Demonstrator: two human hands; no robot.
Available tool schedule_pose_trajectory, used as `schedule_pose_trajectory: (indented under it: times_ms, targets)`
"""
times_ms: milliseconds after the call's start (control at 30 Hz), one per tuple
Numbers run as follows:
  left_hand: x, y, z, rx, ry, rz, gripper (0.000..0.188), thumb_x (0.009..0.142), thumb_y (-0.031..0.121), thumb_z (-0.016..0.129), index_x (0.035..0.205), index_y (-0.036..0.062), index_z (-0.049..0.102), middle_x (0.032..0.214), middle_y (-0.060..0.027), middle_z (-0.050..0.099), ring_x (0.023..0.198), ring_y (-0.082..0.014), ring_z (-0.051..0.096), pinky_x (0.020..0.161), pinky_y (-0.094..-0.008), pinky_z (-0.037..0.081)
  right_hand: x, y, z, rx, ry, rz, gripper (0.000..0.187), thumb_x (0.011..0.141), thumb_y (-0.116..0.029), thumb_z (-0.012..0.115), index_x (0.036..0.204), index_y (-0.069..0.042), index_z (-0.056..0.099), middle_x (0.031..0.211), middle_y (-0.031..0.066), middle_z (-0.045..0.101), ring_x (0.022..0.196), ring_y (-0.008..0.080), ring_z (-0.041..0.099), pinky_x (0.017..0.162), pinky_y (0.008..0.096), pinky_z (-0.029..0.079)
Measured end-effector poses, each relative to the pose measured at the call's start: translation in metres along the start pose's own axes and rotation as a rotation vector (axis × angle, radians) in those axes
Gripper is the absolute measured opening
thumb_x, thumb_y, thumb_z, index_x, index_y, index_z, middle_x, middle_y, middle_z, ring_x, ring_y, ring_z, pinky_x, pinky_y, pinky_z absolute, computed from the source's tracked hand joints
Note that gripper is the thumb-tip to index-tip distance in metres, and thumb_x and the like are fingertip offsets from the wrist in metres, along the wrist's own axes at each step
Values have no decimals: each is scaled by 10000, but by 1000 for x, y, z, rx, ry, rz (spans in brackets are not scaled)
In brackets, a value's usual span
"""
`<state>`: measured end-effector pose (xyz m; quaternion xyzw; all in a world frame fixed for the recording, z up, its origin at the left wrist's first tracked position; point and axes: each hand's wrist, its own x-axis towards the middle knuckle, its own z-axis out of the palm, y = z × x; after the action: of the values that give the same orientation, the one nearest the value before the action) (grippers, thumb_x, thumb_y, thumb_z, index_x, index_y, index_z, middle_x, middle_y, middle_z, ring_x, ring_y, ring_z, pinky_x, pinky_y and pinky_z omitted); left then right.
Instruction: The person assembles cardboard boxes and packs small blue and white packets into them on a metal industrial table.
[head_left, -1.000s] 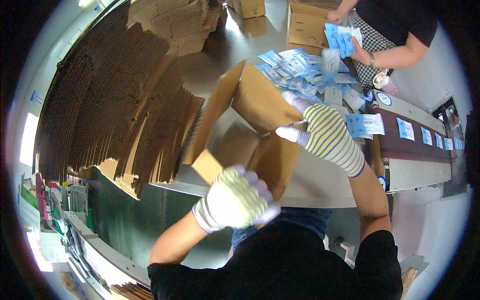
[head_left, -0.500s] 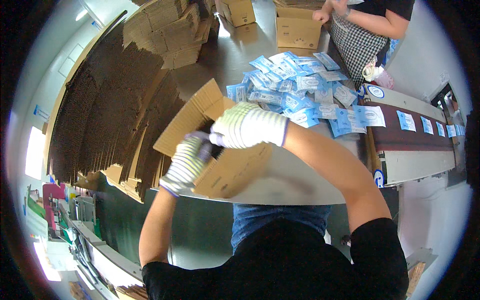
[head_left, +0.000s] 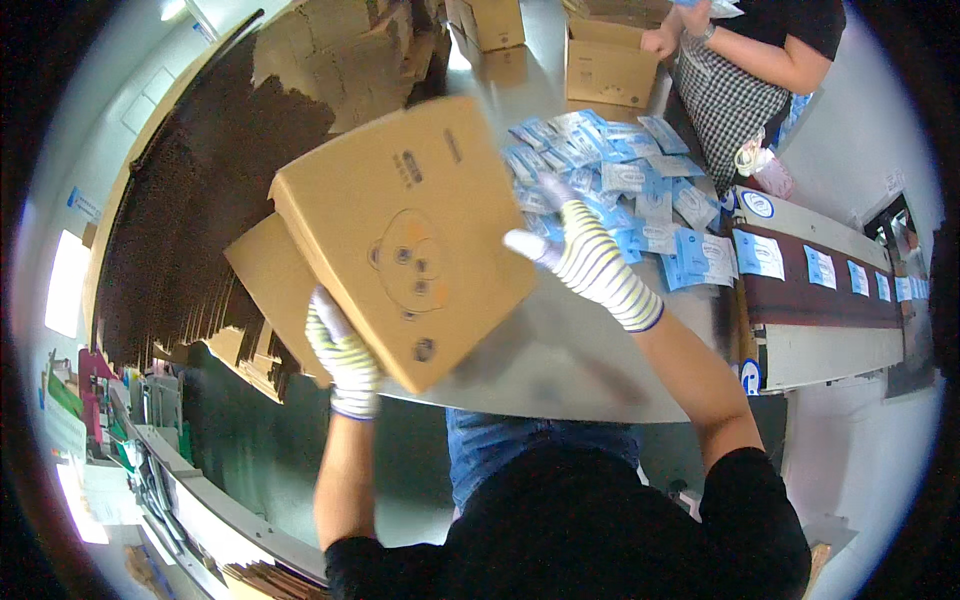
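Note:
A brown cardboard box (head_left: pixel 405 250), with a simple animal face printed on the side turned up, is tilted over the near left part of the table. My left hand (head_left: pixel 342 358), in a striped glove, is closed on its lower left edge, beside a flap that sticks out. My right hand (head_left: pixel 600 265), gloved alike, is at the box's right side with fingers spread and nothing in them. Whether its thumb touches the box I cannot tell. Past the right hand lies a heap of blue and white packets (head_left: pixel 625 180). The box's inside is hidden.
Flattened cartons (head_left: pixel 200 200) are stacked along the left. A conveyor belt (head_left: pixel 850 305) at the right carries more packets. Across the metal table (head_left: pixel 560 370), a co-worker's hand (head_left: pixel 660 42) is at another open carton (head_left: pixel 607 75). One more carton (head_left: pixel 492 25) stands beside it.
The box has turned over, so its opening no longer shows and its printed side faces up. My right hand has come off it and spread. My left hand has shifted to its lower edge.

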<state>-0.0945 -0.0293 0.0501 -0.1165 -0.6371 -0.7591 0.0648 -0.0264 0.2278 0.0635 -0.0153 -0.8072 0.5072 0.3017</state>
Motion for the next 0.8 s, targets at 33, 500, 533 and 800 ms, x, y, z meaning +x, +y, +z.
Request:
schedule_pose_trajectory:
  times_ms: [33, 500, 533, 800]
  targets:
    - [-20, -22, -1, 77, -101, 96, 441, 978, 447, 381, 1071, 51, 550, 1030, -108, 619, 900, -175, 612, 766, -325, 524, -2, -10, 5, 67, -40, 69, 764, 671, -384, 790, 1201, 50, 452, 1184, 234, 535, 1077, 350, 543, 917, 419, 437]
    - [-104, -18, -65, 1069, -186, 152, 766, 704, -7, 695, 1368, 3, 312, 1365, -215, 399, 1261, -343, 393, 1054, -421, 320, -31, 19, 14, -633, -963, -739, 490, 723, -465, 643, 1020, -85, 556, 921, 82, 576, 867, 251, 576, 732, 384, 489]
    - [-93, 9, -77, 1254, -317, 322, 920, 652, 30, 724, 1423, 21, 221, 1441, -226, 295, 1332, -428, 265, 1107, -485, 210, -43, 32, 19, -616, -1030, -795, 462, 748, -471, 611, 1029, -108, 553, 960, 63, 564, 909, 233, 561, 760, 379, 479]
    - [-56, 21, -7, 1433, -1264, 512, 256, 637, 273, 698, 794, 100, 594, 707, -75, 579, 698, -263, 586, 702, -393, 455, 1, 47, -52, -301, -538, -710, 645, 639, -405, 736, 1154, -87, 514, 1115, 114, 541, 1037, 299, 516, 918, 446, 419]
